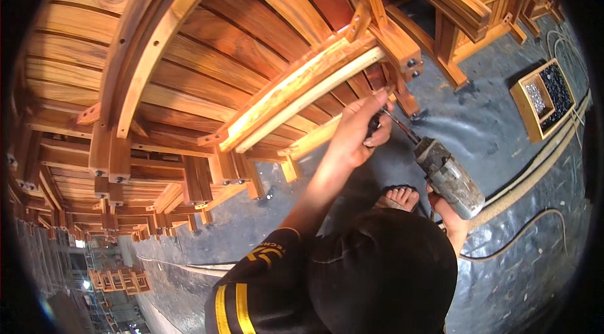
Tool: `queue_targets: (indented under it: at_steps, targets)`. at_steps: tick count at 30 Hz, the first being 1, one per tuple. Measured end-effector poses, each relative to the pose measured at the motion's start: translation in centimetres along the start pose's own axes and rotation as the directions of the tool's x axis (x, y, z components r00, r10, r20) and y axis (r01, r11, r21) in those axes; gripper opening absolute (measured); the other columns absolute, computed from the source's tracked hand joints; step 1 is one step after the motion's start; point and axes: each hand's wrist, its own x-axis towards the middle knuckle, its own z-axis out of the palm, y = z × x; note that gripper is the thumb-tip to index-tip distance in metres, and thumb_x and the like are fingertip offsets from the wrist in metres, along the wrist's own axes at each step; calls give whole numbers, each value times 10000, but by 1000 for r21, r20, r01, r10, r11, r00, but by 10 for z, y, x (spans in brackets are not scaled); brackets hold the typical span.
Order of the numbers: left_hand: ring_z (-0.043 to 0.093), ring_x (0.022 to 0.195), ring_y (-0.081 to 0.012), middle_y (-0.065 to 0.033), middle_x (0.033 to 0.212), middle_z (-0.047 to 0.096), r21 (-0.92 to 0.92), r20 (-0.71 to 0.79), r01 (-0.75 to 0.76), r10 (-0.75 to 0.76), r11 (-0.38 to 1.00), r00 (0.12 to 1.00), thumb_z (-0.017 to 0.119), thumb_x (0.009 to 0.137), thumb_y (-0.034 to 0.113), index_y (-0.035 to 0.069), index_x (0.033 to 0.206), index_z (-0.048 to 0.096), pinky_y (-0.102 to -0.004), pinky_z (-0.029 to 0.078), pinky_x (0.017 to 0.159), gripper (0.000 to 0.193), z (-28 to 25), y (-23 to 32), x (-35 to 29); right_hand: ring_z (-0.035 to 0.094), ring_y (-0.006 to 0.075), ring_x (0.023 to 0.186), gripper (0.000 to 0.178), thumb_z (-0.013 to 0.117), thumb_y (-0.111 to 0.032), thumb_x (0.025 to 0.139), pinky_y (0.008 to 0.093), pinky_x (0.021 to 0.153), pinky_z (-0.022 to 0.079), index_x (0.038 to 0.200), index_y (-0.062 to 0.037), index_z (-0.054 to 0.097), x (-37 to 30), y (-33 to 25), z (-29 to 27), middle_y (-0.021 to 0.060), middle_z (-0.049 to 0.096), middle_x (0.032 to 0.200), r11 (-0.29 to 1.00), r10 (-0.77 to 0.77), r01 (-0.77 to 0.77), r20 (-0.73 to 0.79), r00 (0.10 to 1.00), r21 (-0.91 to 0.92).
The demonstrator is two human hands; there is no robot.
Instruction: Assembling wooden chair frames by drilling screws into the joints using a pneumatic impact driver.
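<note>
My right hand [449,213] grips a worn grey power driver [450,176], mostly hidden behind the tool's body. Its long thin bit [403,127] points up and left to my left hand [362,129]. The left fingers are closed around something small and dark that I cannot make out, with the fingertips at the bit's tip. Just beyond them is the slatted wooden piece of furniture [251,38], lying with its legs toward me. A pale curved rail [314,98] runs along it beside the left hand. Dark bolt heads [412,67] show in a nearby leg end.
A wooden box [533,110] with silver and black small hardware sits on the dark floor sheet [478,120] at right. Hoses [535,192] and a cable trail past it. More wooden furniture [465,6] stands far right, with further pieces [119,280] at lower left. A black cap [384,271] fills the lower middle.
</note>
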Motion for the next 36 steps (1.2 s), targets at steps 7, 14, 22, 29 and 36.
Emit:
queue_targets:
  at_steps: [7, 14, 22, 29, 36]
  targets:
    - [293, 402, -78, 17, 565, 367, -4, -85, -65, 64, 998, 994, 515, 903, 337, 36, 885, 493, -207, 201, 360, 302, 13, -6, -7, 579, 234, 672, 125, 654, -81, 589, 356, 682, 411, 706, -117, 633, -18, 11, 21, 26, 627, 691, 885, 248, -214, -29, 968, 413]
    - [297, 427, -65, 32, 622, 392, -289, -108, 59, -94, 955, 990, 534, 880, 391, 89, 921, 468, -184, 206, 352, 312, 8, -12, -3, 547, 267, 830, 235, 657, -11, 558, 371, 766, 403, 779, -90, 653, -25, 17, 28, 51, 640, 803, 831, 289, -239, -22, 957, 502]
    - [332, 420, -63, 14, 612, 415, -130, -106, 41, -54, 991, 993, 523, 887, 390, 64, 877, 497, -180, 224, 346, 327, 5, 1, -7, 564, 276, 787, 257, 637, -14, 548, 367, 744, 412, 798, -77, 637, -9, 3, 13, 66, 632, 796, 971, -54, 90, -164, 985, 221]
    - [336, 396, -62, -1, 610, 435, 87, -157, -118, 130, 989, 979, 520, 905, 325, 23, 866, 518, -178, 223, 342, 305, 4, -5, -6, 522, 275, 876, 243, 697, -46, 602, 375, 779, 394, 834, -92, 643, -4, -7, 3, 53, 620, 870, 907, 16, 27, -98, 995, 419]
    - [318, 401, -60, 19, 604, 408, -87, -167, -32, 18, 996, 986, 506, 906, 345, 43, 906, 500, -182, 238, 352, 302, 7, -9, -5, 597, 300, 673, 324, 660, -4, 536, 295, 630, 455, 856, -15, 609, 12, -20, -11, 122, 614, 788, 807, -8, 141, -229, 973, 573]
